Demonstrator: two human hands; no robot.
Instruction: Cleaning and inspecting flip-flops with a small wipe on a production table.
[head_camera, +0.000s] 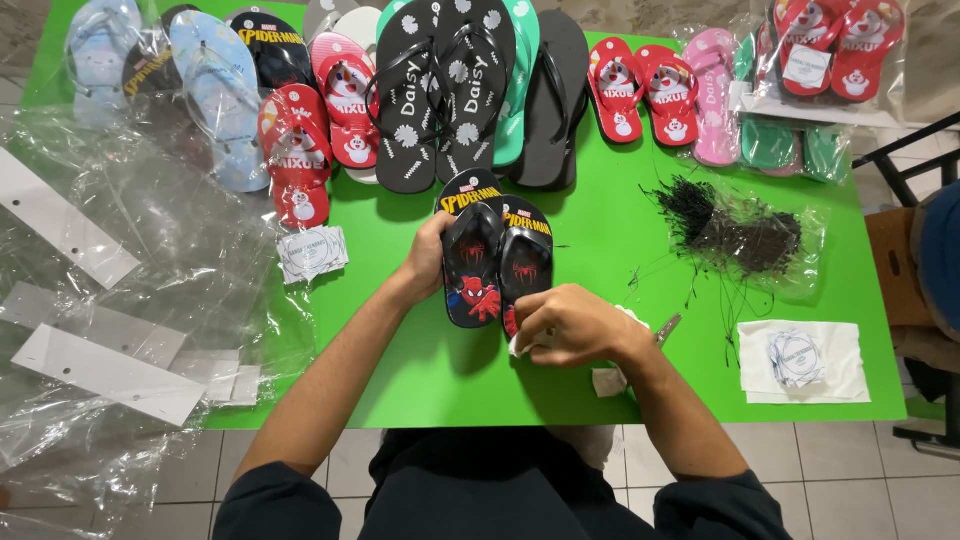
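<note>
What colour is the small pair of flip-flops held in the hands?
Black flip-flops with red and yellow print, clearest in the head view.

Green table (620, 260) under rows of flip-flops (450, 90), clear plastic bags (120, 250), black ties (740, 230), paper tags (800, 360).

Bright, even overhead light floods the green table (600, 380); soft shadows pool just under the fingers (530, 325). Glare streaks the clear plastic bags (130, 200) far left of them. Wide-angle bending curves the edges; focus sharp.
</note>
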